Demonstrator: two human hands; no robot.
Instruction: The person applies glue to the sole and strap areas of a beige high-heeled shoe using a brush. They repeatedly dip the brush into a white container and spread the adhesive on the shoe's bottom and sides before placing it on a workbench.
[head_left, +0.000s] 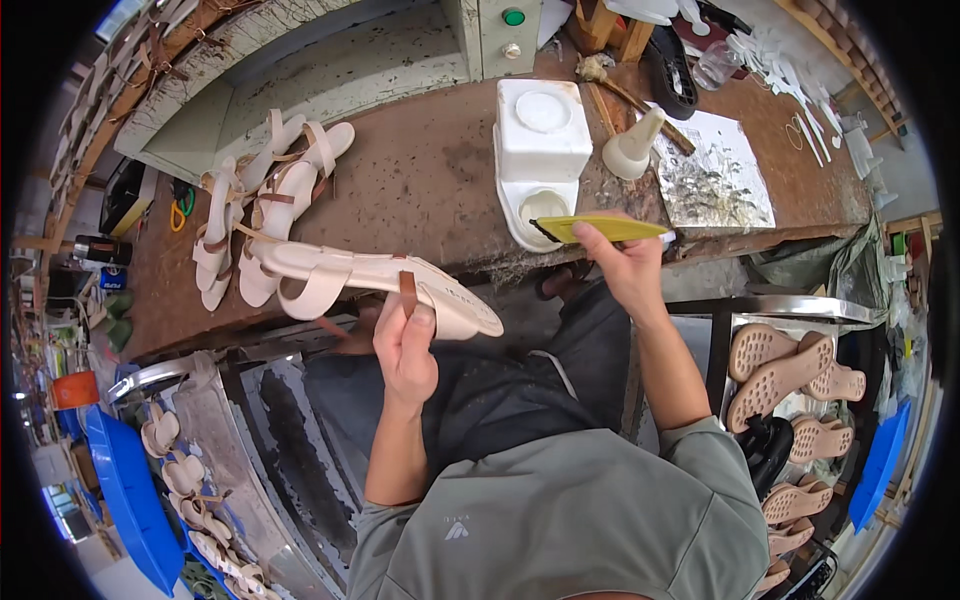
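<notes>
My left hand (407,358) is closed around the strap area of a beige sandal (350,268), held tilted over my lap with its toe to the right. A brown strip crosses the sandal by my fingers. In my right hand (628,268) is a flat yellow-green brush (605,229), gripped between thumb and fingers. Its dark bristle tip points left, over the round opening of a white plastic container (543,140) on the bench. Whether the bristles touch the container's rim, I cannot tell. Left of the container, several beige sandals (290,190) stand together.
On the brown workbench (420,170) are a cream cone-shaped bottle (634,145), a stained white sheet (715,170) and a dark sole (672,72). A grey-green machine (350,85) stands behind. A right-hand rack holds tan soles (780,380); more sandals (185,475) are at lower left.
</notes>
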